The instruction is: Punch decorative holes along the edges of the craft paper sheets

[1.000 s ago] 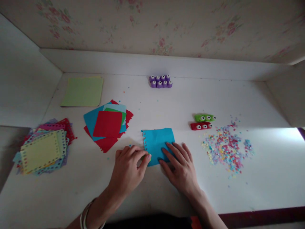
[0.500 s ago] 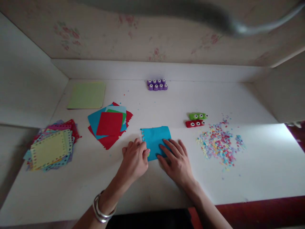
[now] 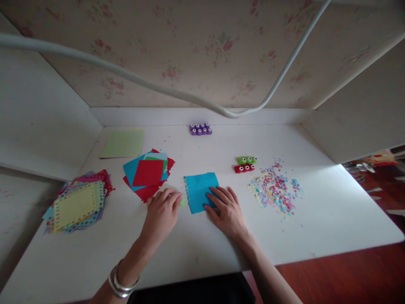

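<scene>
A square of blue paper [image 3: 200, 188] lies flat on the white table, with a row of small punched holes down its left edge. My right hand [image 3: 227, 211] rests on the paper's right side, fingers spread. Just left of the paper, my left hand [image 3: 163, 211] is closed around a small green paper punch [image 3: 181, 202]; most of the punch is hidden by the fingers, and it is apart from the paper. Left of that hand is a loose pile of plain red, blue and green paper squares [image 3: 148, 172].
Punched sheets [image 3: 76, 204] are stacked at the left, near a pale green pad [image 3: 122, 143]. Purple punches [image 3: 201, 130] stand at the back; green punches [image 3: 247, 160] and red punches [image 3: 244, 168] sit right of centre beside scattered confetti [image 3: 275, 188]. A white cable [image 3: 190, 98] hangs in front.
My left hand has moved left with the punch, off the paper's left edge, exposing the holes lower down. My right hand stays on the paper. The camera view has shifted.
</scene>
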Demonstrator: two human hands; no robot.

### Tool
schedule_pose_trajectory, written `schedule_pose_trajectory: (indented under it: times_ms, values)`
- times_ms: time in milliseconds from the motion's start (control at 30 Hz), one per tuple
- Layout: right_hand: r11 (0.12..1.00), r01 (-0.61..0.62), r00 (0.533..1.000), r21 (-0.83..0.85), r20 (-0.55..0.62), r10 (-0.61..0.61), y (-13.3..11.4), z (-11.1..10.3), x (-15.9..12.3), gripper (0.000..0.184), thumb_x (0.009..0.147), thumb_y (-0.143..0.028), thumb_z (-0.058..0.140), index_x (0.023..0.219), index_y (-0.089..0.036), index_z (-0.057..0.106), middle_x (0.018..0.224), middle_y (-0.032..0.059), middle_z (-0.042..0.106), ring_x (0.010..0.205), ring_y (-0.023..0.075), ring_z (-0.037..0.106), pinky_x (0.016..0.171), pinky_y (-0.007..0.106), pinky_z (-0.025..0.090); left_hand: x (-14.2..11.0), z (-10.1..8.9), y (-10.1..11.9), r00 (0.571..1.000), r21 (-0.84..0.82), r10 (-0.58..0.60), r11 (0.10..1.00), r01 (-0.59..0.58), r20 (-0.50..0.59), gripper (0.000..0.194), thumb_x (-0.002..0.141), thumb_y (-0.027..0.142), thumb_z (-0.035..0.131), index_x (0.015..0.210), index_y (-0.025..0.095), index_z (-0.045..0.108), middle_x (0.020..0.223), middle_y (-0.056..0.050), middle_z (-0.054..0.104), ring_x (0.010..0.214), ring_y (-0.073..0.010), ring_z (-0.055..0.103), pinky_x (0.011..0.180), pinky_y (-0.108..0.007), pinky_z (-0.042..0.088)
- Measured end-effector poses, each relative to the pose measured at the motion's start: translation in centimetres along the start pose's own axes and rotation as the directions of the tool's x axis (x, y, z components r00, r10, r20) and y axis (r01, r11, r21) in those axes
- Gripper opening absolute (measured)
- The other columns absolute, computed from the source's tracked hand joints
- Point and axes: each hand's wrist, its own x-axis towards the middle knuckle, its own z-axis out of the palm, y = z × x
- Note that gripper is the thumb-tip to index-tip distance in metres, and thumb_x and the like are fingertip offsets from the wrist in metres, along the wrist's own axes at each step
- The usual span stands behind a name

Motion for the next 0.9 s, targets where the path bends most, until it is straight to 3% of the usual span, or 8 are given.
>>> schedule_pose_trajectory:
  times_ms: [167, 367, 533, 700, 900]
  values:
    - [1.0, 0.01, 1.0, -0.004, 0.013, -0.01, 0.1, -0.1, 0.1, 0.033, 0.094, -0.041, 0.06, 0.123, -0.028, 0.066, 0.136, 0.0042, 0.063, 0.126, 0.0279, 0.055, 0.114, 0.055, 0.032, -2.0, 1.3, -2.0, 0.992, -0.062, 0.098, 0.993, -0.103, -0.075, 0.032, 0.095, 0.038, 0.059, 0.124, 0.023, 0.062, 0.12, -0.008, 0.066, 0.109, -0.0277, 0.06, 0.093, -0.043, 0.045]
    - [1.0, 0.022, 1.0, 0.009, 0.003, -0.022, 0.4, 0.1, 0.1, 0.034, 0.093, -0.039, 0.062, 0.125, -0.028, 0.064, 0.137, 0.0043, 0.062, 0.126, 0.0292, 0.055, 0.112, 0.057, 0.034, -2.6, 2.4, -2.6, 0.983, -0.158, 0.105, 0.979, -0.128, -0.147, 0.028, 0.097, 0.029, 0.057, 0.124, 0.023, 0.06, 0.114, -0.008, 0.067, 0.103, -0.0256, 0.063, 0.092, -0.044, 0.05]
    - [0.986, 0.021, 0.997, 0.168, -0.075, -0.009, -0.7, -0.6, 0.1, 0.034, 0.096, -0.027, 0.059, 0.129, -0.025, 0.06, 0.132, 0.0075, 0.065, 0.124, 0.0267, 0.056, 0.111, 0.054, 0.04, -2.4, 2.1, -1.2, 0.984, -0.314, 0.065, 0.943, -0.115, -0.167, 0.036, 0.097, 0.034, 0.057, 0.132, 0.025, 0.053, 0.114, -0.009, 0.069, 0.104, -0.0237, 0.066, 0.09, -0.039, 0.056]
    - [0.888, 0.031, 0.995, 0.458, 0.074, -0.073, -3.7, -2.5, 1.1, 0.042, 0.098, -0.023, 0.054, 0.14, -0.026, 0.052, 0.133, 0.0075, 0.063, 0.121, 0.021, 0.06, 0.1, 0.036, 0.053, -2.2, 1.2, 1.2, 0.977, -0.41, 0.158, 0.889, -0.204, -0.142, 0.039, 0.099, 0.032, 0.055, 0.136, 0.025, 0.049, 0.113, -0.009, 0.07, 0.103, -0.0215, 0.069, 0.089, -0.035, 0.058]
    - [0.819, -0.039, 0.986, 0.573, 0.153, -0.061, -4.7, -3.8, 2.0, 0.029, 0.101, -0.026, 0.049, 0.125, -0.029, 0.065, 0.119, 0.0035, 0.07, 0.106, 0.0181, 0.068, 0.093, 0.031, 0.056, -1.9, 1.4, 2.3, 0.978, -0.438, 0.168, 0.875, -0.207, -0.128, 0.034, 0.099, 0.029, 0.053, 0.134, 0.025, 0.05, 0.115, -0.007, 0.07, 0.104, -0.0202, 0.069, 0.09, -0.032, 0.059]
